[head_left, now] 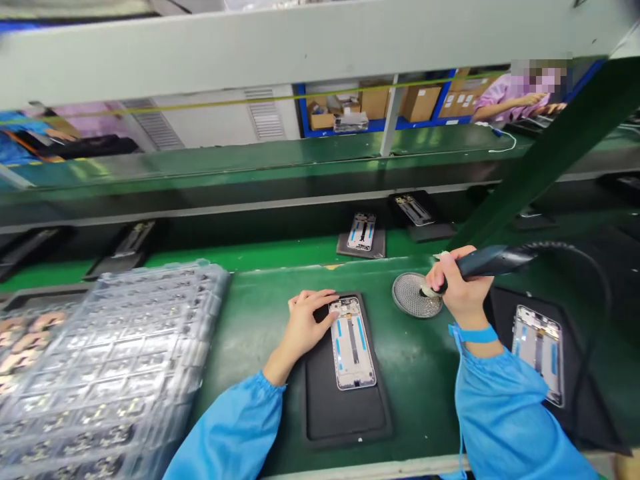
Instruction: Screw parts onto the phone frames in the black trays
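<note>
A silver phone frame (353, 343) with blue strips and a dark ribbon cable down its middle lies on a black tray (347, 413). My left hand (307, 323) holds its upper left corner, thumb on the left side and fingers along the top edge. To the right, my right hand (465, 287) is closed around a dark corded electric screwdriver (493, 261). The screwdriver's lower end reaches over a round metal dish (413, 295) with a dimpled surface; its very tip is hard to make out.
Clear plastic trays (135, 347) of small parts are stacked at left, beside copper-coloured pieces (35, 340). Another phone frame (540, 350) lies at right. Several trayed phones, including one phone frame (363, 231), line the green strip behind. A slanted green post (545, 160) and a co-worker (520, 93) are beyond.
</note>
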Demonstrator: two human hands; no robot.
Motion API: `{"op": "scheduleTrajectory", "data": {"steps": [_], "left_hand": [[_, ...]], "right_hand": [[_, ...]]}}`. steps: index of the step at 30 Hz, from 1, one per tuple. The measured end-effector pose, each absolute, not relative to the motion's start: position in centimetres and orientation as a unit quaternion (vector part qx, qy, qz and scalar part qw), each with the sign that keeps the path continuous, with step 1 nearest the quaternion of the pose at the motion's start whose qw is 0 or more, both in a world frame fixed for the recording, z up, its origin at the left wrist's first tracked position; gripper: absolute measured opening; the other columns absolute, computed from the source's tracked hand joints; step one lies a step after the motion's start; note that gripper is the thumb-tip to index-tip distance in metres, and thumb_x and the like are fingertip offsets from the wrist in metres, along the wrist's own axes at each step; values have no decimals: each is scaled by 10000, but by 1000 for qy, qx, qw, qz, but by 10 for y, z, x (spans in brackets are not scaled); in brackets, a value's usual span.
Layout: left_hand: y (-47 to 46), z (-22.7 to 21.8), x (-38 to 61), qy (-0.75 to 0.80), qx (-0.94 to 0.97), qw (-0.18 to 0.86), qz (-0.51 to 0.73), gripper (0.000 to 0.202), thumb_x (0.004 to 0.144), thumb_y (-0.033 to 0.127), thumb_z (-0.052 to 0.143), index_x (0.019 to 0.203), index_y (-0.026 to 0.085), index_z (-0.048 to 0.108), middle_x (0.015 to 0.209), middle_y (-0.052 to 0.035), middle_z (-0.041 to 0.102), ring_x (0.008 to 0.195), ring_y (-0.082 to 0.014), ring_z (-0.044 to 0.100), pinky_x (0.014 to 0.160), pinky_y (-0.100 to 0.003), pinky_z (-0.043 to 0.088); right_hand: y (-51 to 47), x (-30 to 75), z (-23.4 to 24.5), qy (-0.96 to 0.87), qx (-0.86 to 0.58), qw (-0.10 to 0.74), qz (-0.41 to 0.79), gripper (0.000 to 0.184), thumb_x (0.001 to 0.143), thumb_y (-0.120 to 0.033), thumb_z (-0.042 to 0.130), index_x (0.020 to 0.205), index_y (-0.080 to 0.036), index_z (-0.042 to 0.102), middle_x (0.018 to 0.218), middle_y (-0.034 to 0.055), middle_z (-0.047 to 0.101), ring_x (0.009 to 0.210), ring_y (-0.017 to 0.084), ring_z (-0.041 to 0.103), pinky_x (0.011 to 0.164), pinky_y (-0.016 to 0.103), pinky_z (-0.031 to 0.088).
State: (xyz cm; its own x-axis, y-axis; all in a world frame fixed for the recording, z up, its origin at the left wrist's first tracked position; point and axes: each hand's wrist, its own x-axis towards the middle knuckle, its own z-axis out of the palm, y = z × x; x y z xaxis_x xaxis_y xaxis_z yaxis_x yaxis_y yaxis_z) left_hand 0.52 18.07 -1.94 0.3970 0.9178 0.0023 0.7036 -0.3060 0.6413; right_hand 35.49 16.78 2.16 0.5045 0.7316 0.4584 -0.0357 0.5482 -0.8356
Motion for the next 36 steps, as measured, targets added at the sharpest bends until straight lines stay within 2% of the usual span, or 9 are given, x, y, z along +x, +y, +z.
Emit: {"op": "scheduleTrajectory", "data": {"steps": [5, 12, 14, 17, 19, 24, 27, 29, 36], "left_hand": [[186, -20, 0, 480, 806, 292, 187, 336, 1155, 351, 843, 1467, 363, 968, 1692, -77, 873, 1553, -359, 742, 1385, -627, 491], [189, -1, 19, 454, 834, 259, 179, 427, 1228, 412, 768, 1637, 341, 869, 1740, -111, 834, 1657, -370, 729, 1465, -644, 467], [196, 3, 54, 384, 869, 268, 162, 642, 1194, 516, 846, 1801, 331, 747, 1866, -148, 735, 1759, -390, 665, 1507, -629, 457], [216, 1, 121, 306, 906, 279, 88, 1349, 922, 691, 1118, 2015, 262, 454, 2062, -270, 449, 1914, -513, 476, 1546, -696, 425], [232, -6, 158, 289, 917, 269, 53, 1595, 798, 730, 1190, 2055, 237, 341, 2075, -320, 386, 1926, -576, 432, 1558, -760, 381], [254, -19, 179, 221, 934, 272, 63, 1559, 841, 635, 1188, 2050, 219, 298, 1969, -338, 529, 1879, -566, 513, 1549, -797, 400], [253, -15, 156, 195, 933, 278, 119, 1587, 877, 550, 1178, 2073, 213, 190, 2009, -339, 453, 1918, -539, 459, 1587, -759, 390], [249, -11, 140, 186, 927, 283, 159, 1592, 916, 553, 1152, 2081, 210, 124, 2046, -337, 385, 1943, -527, 418, 1615, -742, 372], [240, 1, 120, 214, 913, 291, 192, 1599, 925, 526, 1139, 2080, 224, 74, 2072, -332, 338, 1953, -557, 388, 1619, -784, 370]], "right_hand": [[170, 351, 19, -419, -411, 776, 232, 641, 1026, -738, 1046, 993, -315, 565, 579, -138, 540, 421, 147, 526, 454, 300, 525], [171, 360, 26, -379, -394, 819, 174, 656, 1011, -741, 1055, 1012, -314, 558, 603, -136, 542, 438, 153, 545, 468, 319, 541], [172, 365, 26, -354, -397, 837, 128, 661, 1021, -758, 1036, 1018, -318, 542, 606, -138, 539, 432, 159, 543, 470, 332, 539], [176, 368, 22, -331, -412, 846, 75, 684, 1029, -803, 1006, 1023, -321, 520, 602, -142, 545, 425, 161, 540, 479, 339, 542], [179, 368, 18, -327, -419, 845, 58, 703, 1020, -827, 1004, 1027, -322, 514, 596, -143, 552, 420, 161, 536, 472, 336, 533], [180, 364, 10, -318, -426, 846, 25, 703, 1016, -825, 1015, 1043, -329, 518, 604, -131, 567, 435, 177, 558, 477, 350, 537], [177, 365, 9, -313, -430, 847, 6, 661, 1055, -793, 994, 1050, -331, 522, 623, -121, 575, 458, 183, 579, 520, 372, 580], [175, 366, 8, -315, -427, 847, -6, 628, 1073, -753, 994, 1051, -332, 529, 629, -118, 574, 467, 186, 580, 538, 382, 595], [178, 367, 3, -311, -440, 843, -13, 623, 1076, -751, 992, 1048, -332, 531, 621, -126, 567, 455, 183, 560, 527, 375, 576]]}}
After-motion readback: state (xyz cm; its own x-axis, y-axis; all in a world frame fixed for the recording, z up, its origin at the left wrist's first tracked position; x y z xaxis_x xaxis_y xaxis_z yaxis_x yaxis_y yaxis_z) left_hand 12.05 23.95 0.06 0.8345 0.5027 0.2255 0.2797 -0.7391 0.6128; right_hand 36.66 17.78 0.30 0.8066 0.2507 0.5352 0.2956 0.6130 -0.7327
